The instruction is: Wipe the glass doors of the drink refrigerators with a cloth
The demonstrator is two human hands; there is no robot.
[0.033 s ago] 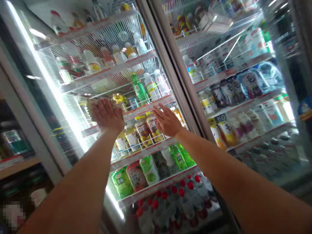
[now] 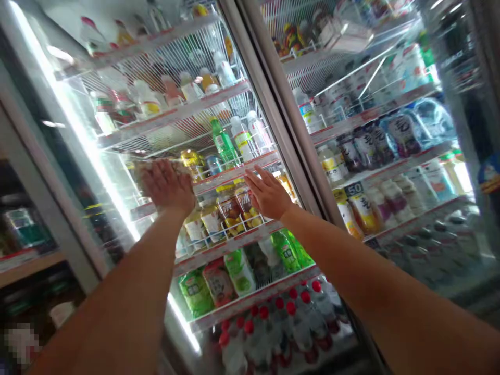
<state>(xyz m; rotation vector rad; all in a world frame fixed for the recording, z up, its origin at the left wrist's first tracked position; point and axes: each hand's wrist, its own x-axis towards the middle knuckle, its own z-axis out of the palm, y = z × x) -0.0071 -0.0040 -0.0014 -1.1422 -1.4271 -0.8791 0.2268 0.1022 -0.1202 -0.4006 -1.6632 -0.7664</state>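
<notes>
My left hand (image 2: pixel 167 187) lies with its fingers laid out over a pale cloth (image 2: pixel 140 173), pressing it to the glass door of a drinks fridge. Only the cloth's edges show around the hand. My right hand (image 2: pixel 270 194) rests flat and open on the same glass door, to the right, with nothing in it. Behind the glass, between and below my hands, stand bottles of brown tea (image 2: pixel 230 208) with yellow caps. A green bottle (image 2: pixel 224 141) stands on the shelf above.
A metal door frame (image 2: pixel 289 112) divides this door from a second lit fridge section at the right, with several shelves of bottles (image 2: pixel 367 148). Red-capped bottles (image 2: pixel 281 323) fill the bottom left section. At the far left is another shelf (image 2: pixel 31 268).
My left hand and the cloth have slid slightly left across the glass. My right hand has stayed in place.
</notes>
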